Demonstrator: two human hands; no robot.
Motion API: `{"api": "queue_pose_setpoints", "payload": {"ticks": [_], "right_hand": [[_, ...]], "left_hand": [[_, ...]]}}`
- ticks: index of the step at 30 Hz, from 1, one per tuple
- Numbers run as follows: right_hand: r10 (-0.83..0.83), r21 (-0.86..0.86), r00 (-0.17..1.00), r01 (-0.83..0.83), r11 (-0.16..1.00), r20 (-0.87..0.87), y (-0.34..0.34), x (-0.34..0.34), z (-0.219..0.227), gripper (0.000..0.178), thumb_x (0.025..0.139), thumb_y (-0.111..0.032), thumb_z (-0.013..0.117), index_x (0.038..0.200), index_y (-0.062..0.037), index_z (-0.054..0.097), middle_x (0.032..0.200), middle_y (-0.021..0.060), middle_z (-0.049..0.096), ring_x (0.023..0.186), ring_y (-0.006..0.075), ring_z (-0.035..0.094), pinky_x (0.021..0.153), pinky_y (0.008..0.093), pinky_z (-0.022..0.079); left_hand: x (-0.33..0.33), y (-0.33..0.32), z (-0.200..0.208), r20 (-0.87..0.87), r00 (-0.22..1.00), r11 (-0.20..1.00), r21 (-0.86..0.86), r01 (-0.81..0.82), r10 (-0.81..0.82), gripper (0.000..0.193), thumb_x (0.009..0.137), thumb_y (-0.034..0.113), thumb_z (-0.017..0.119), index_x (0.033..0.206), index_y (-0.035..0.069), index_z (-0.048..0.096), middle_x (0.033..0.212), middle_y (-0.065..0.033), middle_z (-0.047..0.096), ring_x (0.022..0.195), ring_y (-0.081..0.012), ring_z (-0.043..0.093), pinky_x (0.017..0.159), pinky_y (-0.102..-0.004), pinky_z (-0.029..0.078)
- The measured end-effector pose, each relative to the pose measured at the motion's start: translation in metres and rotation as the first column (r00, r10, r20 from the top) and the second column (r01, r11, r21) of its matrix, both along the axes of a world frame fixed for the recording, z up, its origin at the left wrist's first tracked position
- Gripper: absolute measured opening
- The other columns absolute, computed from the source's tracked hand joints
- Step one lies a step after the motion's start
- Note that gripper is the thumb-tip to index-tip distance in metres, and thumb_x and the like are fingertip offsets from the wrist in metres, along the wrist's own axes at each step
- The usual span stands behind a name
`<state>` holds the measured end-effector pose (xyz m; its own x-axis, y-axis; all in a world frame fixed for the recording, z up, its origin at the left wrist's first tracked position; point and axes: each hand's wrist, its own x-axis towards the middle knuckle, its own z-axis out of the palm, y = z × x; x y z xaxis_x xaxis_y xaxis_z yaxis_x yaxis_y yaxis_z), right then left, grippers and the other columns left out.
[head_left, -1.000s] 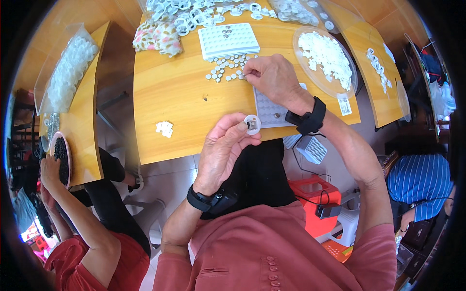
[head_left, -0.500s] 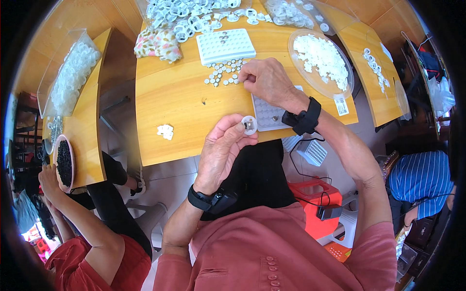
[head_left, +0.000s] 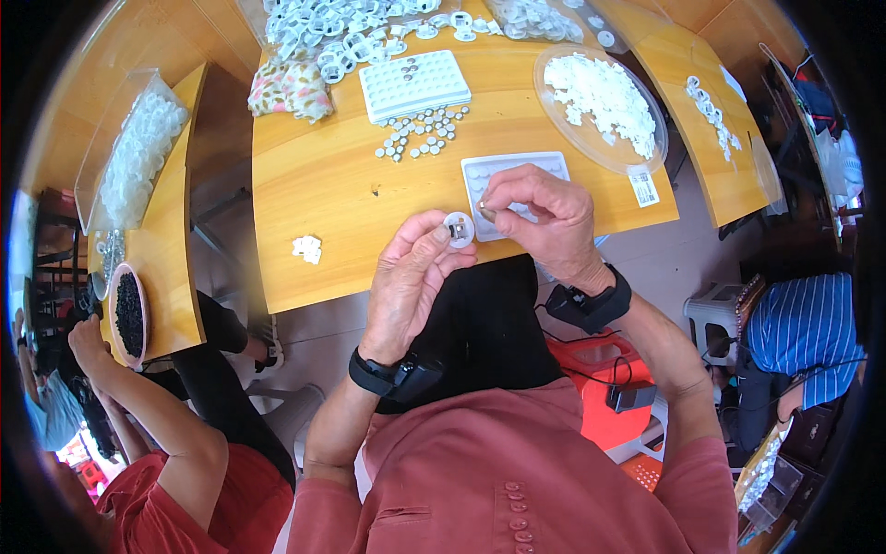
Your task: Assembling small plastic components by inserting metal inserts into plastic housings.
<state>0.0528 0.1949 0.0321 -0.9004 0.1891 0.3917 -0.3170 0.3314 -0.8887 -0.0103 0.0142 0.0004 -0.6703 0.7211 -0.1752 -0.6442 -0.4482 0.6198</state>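
Observation:
Between the thumb and fingers of my left hand [head_left: 406, 282] is a small round white plastic housing [head_left: 464, 234], with metal contacts showing in its open face. Just to the right of it, my right hand [head_left: 556, 222] pinches a small silvery button cell [head_left: 486, 212] between thumb and fingertips. The cell and the housing are a little apart. Under my right hand lies a shallow white tray with round pockets [head_left: 549, 163], partly covered by the fingers. Farther off, loose button cells [head_left: 436, 148] are scattered on the table in front of a second white pocketed tray [head_left: 383, 103].
A round clear dish of small white parts [head_left: 600, 97] stands at the far right. White housings [head_left: 341, 42] are heaped at the back beside a patterned cloth bundle [head_left: 288, 90]. Small white pieces [head_left: 307, 248] lie front left. At left, a co-worker's hand [head_left: 89, 342] touches a bowl of black parts [head_left: 132, 314].
My right hand has come back from the loose button cells toward my left hand, now pinching a cell. My left hand still holds the housing. The view has shifted slightly.

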Motion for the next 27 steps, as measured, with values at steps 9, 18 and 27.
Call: {"api": "queue_pose_setpoints", "payload": {"ticks": [9, 18, 27], "right_hand": [[-0.042, -0.099, 0.994, 0.031, 0.995, -0.102, -0.013, 0.008, -0.025, 0.015, 0.072, 0.008, 0.065, 0.083, -0.0011, 0.064, 0.09, 0.0075, 0.064, 0.082, 0.0142, 0.061, 0.072, 0.0237, 0.047], [-0.38, -0.044, 0.861, 0.389, 0.92, -0.338, -0.045, -0.006, -0.008, 0.018, 0.075, 0.006, 0.063, 0.092, -0.0007, 0.061, 0.088, 0.0089, 0.062, 0.075, 0.0136, 0.059, 0.067, 0.0247, 0.047], [0.067, -0.041, 0.854, -0.053, 0.998, 0.515, -0.033, 0.094, -0.071, 0.011, 0.084, -0.009, 0.063, 0.084, 0.0013, 0.065, 0.068, 0.0047, 0.061, 0.058, 0.0074, 0.057, 0.051, 0.0223, 0.044]], "left_hand": [[0.013, 0.004, 0.003, 0.013, 1.0, 1.0, -0.027, -0.011, 0.011, 0.019, 0.094, 0.008, 0.05, 0.11, -0.001, 0.054, 0.102, -0.0121, 0.062, 0.088, -0.0203, 0.064, 0.08, -0.0327, 0.053], [-0.003, 0.012, 0.002, 0.166, 0.98, 0.984, 0.127, -0.128, 0.106, 0.024, 0.094, 0.012, 0.051, 0.114, -0.002, 0.051, 0.104, -0.0123, 0.061, 0.09, -0.0213, 0.063, 0.082, -0.0321, 0.053], [-0.003, -0.047, 0.008, 0.006, 0.991, 0.991, -0.013, -0.134, 0.134, 0.027, 0.093, 0.013, 0.053, 0.115, -0.002, 0.049, 0.103, -0.0174, 0.061, 0.09, -0.0242, 0.064, 0.078, -0.0336, 0.055]]}}
